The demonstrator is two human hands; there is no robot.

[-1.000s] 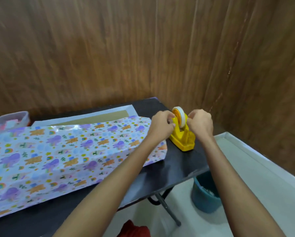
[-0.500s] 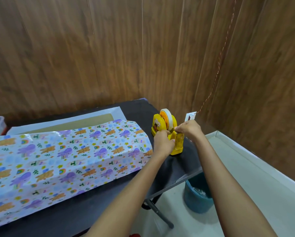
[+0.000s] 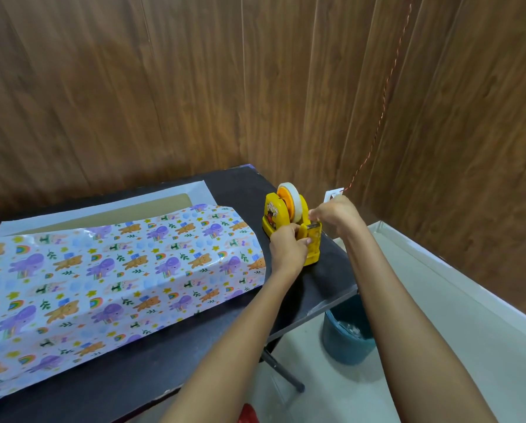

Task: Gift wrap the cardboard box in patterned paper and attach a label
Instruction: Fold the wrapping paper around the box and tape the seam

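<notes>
Left grip (image 3: 287,248) clasped the tape dispenser (image 3: 275,215); right grip (image 3: 331,213) curled at its cutter (image 3: 314,228), hold unclear; a skewed pull could have twisted the tape (image 3: 295,198)

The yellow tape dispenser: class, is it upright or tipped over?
Upright: the yellow plastic tape dispenser stands on its base on the black table, tape roll uppermost.

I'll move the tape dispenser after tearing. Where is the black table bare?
Bare: the near strip of table between patterned paper and front edge; the far corner behind the tape dispenser. Crowded: right edge, where left hand and right hand work.
</notes>
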